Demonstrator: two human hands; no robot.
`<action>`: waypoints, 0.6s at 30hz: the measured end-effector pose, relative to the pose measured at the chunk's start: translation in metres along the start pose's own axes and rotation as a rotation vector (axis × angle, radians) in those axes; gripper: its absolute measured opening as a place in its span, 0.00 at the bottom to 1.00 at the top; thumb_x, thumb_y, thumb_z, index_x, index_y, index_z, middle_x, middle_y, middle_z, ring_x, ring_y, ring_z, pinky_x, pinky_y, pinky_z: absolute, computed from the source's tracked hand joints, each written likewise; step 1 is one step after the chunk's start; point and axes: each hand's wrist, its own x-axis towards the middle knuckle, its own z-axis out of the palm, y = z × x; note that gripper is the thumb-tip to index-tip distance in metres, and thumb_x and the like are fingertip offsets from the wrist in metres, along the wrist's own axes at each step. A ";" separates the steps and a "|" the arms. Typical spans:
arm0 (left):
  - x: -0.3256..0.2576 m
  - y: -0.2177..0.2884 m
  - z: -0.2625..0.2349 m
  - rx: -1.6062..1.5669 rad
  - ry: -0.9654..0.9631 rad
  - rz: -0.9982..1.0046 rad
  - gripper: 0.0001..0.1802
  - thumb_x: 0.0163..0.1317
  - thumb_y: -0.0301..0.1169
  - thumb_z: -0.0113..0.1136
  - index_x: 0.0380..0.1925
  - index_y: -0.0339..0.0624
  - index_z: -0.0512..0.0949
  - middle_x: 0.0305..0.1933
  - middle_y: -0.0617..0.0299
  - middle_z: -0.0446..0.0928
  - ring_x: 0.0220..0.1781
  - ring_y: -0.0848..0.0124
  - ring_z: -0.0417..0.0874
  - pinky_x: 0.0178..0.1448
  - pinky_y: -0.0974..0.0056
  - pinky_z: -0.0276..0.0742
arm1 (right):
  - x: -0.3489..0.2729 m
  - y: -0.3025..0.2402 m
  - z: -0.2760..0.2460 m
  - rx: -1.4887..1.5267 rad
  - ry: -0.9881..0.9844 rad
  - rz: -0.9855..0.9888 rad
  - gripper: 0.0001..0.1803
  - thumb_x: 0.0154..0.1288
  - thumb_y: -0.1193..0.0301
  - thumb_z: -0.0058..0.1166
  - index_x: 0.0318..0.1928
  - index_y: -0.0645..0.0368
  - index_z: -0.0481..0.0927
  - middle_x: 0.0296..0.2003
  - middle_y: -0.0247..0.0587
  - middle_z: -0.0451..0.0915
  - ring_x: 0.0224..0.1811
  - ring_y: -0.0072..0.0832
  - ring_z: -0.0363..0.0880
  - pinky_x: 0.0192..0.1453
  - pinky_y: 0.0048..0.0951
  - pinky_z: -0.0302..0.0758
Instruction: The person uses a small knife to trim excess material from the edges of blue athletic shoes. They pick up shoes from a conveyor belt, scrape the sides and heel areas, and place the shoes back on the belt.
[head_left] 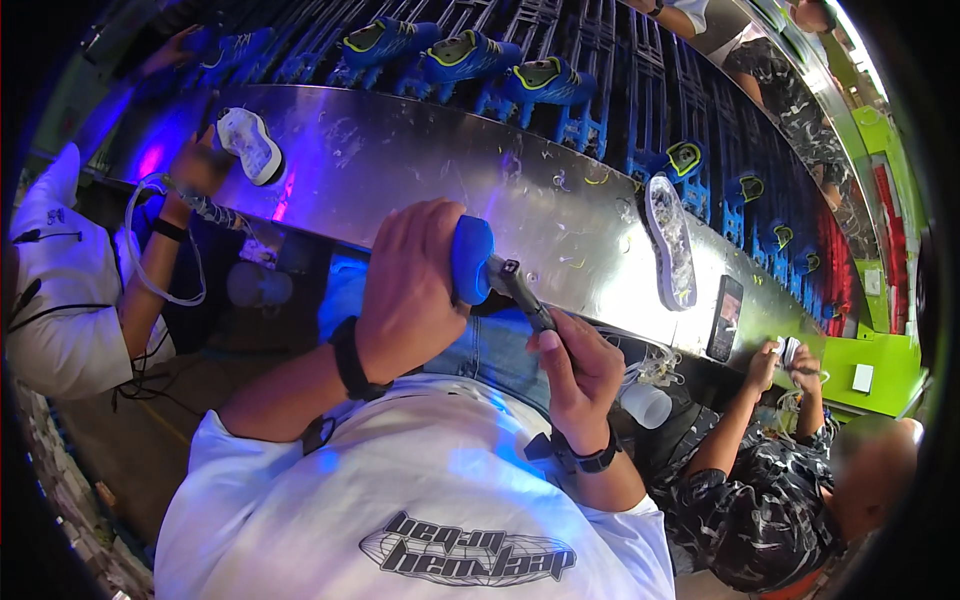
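My left hand (412, 275) is wrapped round a blue, rounded piece (474, 260) in front of my chest. It looks like the end of a shoe or sole, but the rest is hidden behind my fingers. My right hand (580, 375) grips a slim, dark-handled tool (525, 300) pointing up and left. The tool's pale tip is at the right side of the blue piece; whether they touch, I cannot tell. A white shoe sole (670, 243) lies on the metal bench (400, 150) to the right.
Behind the bench, blue shoes (462, 55) sit on a rack (630, 70). Another white sole (250, 147) is at the left, near a co-worker's hand (200, 165). At right are a phone (726, 318), a white cup (646, 405) and another person's hands (780, 365).
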 end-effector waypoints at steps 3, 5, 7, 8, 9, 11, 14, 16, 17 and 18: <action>0.004 -0.002 -0.001 0.015 -0.016 0.005 0.39 0.41 0.19 0.71 0.59 0.36 0.70 0.57 0.45 0.76 0.60 0.43 0.76 0.66 0.45 0.71 | 0.006 0.000 -0.002 -0.047 0.039 -0.058 0.13 0.70 0.74 0.62 0.49 0.71 0.85 0.30 0.44 0.84 0.27 0.25 0.78 0.33 0.24 0.73; 0.007 -0.004 -0.003 0.021 -0.032 0.003 0.38 0.42 0.20 0.71 0.58 0.36 0.70 0.56 0.45 0.76 0.59 0.43 0.77 0.66 0.45 0.72 | 0.013 -0.006 -0.005 -0.101 0.021 -0.082 0.13 0.69 0.75 0.62 0.49 0.71 0.85 0.30 0.44 0.83 0.25 0.24 0.77 0.31 0.23 0.72; 0.011 -0.005 -0.005 0.021 -0.055 0.000 0.37 0.42 0.20 0.71 0.57 0.35 0.71 0.55 0.45 0.77 0.58 0.43 0.77 0.65 0.46 0.72 | 0.020 -0.012 -0.008 -0.154 0.013 -0.116 0.13 0.68 0.76 0.62 0.49 0.71 0.85 0.30 0.44 0.83 0.24 0.23 0.77 0.29 0.22 0.71; 0.013 -0.007 -0.006 0.021 -0.066 -0.001 0.36 0.42 0.20 0.71 0.56 0.35 0.71 0.54 0.46 0.77 0.57 0.43 0.78 0.65 0.46 0.72 | 0.024 -0.013 -0.009 -0.178 0.012 -0.138 0.13 0.67 0.77 0.62 0.49 0.71 0.85 0.29 0.44 0.82 0.23 0.22 0.76 0.29 0.22 0.70; 0.015 -0.008 -0.008 0.025 -0.077 0.003 0.35 0.42 0.20 0.71 0.56 0.36 0.72 0.54 0.46 0.77 0.57 0.44 0.78 0.65 0.46 0.73 | 0.028 -0.013 -0.010 -0.199 0.009 -0.161 0.13 0.67 0.77 0.62 0.49 0.71 0.85 0.29 0.44 0.82 0.23 0.22 0.76 0.28 0.22 0.70; 0.019 -0.011 -0.010 0.032 -0.099 0.010 0.34 0.43 0.21 0.71 0.55 0.36 0.72 0.54 0.47 0.77 0.57 0.44 0.78 0.64 0.47 0.73 | 0.039 -0.011 -0.011 -0.209 -0.014 -0.214 0.13 0.66 0.79 0.61 0.50 0.70 0.85 0.29 0.43 0.81 0.23 0.23 0.76 0.28 0.23 0.70; 0.023 -0.018 -0.012 0.005 -0.135 -0.012 0.34 0.44 0.22 0.71 0.55 0.37 0.73 0.53 0.47 0.77 0.57 0.44 0.78 0.63 0.47 0.74 | 0.050 -0.009 -0.012 -0.197 -0.058 -0.229 0.14 0.64 0.80 0.60 0.50 0.68 0.86 0.29 0.44 0.82 0.24 0.25 0.77 0.29 0.24 0.72; 0.027 -0.022 -0.015 0.013 -0.159 -0.026 0.34 0.44 0.23 0.72 0.56 0.38 0.73 0.54 0.47 0.78 0.58 0.44 0.78 0.63 0.47 0.75 | 0.058 -0.005 -0.011 -0.186 -0.073 -0.268 0.14 0.64 0.79 0.60 0.50 0.68 0.86 0.29 0.45 0.82 0.24 0.25 0.78 0.30 0.24 0.72; 0.028 -0.023 -0.017 0.017 -0.170 -0.033 0.34 0.44 0.24 0.73 0.56 0.38 0.73 0.54 0.47 0.78 0.58 0.44 0.78 0.63 0.47 0.75 | 0.062 -0.002 -0.011 -0.180 -0.081 -0.287 0.14 0.64 0.79 0.60 0.50 0.68 0.86 0.29 0.45 0.82 0.25 0.25 0.78 0.30 0.24 0.73; 0.030 -0.024 -0.018 0.003 -0.177 -0.040 0.34 0.44 0.24 0.73 0.56 0.39 0.74 0.54 0.47 0.78 0.59 0.44 0.78 0.63 0.47 0.75 | 0.064 0.001 -0.011 -0.161 -0.099 -0.278 0.14 0.64 0.78 0.60 0.50 0.68 0.86 0.29 0.45 0.82 0.25 0.25 0.78 0.31 0.25 0.73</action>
